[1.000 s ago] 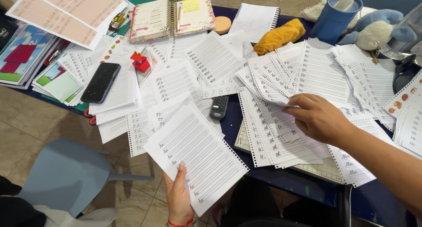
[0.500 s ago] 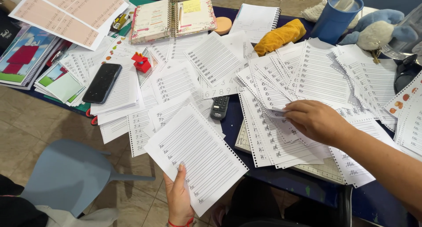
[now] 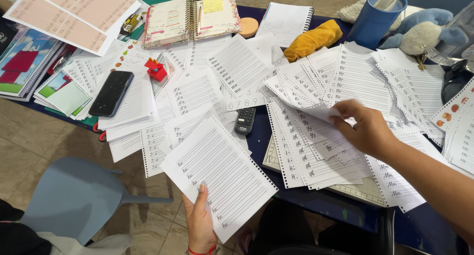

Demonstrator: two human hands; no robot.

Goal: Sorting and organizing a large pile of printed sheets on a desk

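My left hand (image 3: 200, 220) holds a lined white worksheet (image 3: 219, 173) with punched holes along one edge, thumb on its lower middle, over the table's near edge. My right hand (image 3: 366, 129) reaches across a fanned spread of similar worksheets (image 3: 316, 136) and pinches the corner of one sheet (image 3: 323, 112), lifting it off the pile. More lined sheets (image 3: 197, 90) cover the dark blue table (image 3: 316, 198) between the two hands.
A black remote (image 3: 245, 120) lies between the piles. A black phone (image 3: 112, 92) and red sharpener (image 3: 157, 69) sit at left, an open spiral planner (image 3: 190, 18) at back. Yellow cloth (image 3: 313, 39), blue cup (image 3: 375, 18), plush toy (image 3: 424, 35) at back right. Blue chair (image 3: 74, 196) below left.
My right hand has closed on a sheet's corner and raised it slightly from the spread. The left hand and its worksheet have stayed in place.
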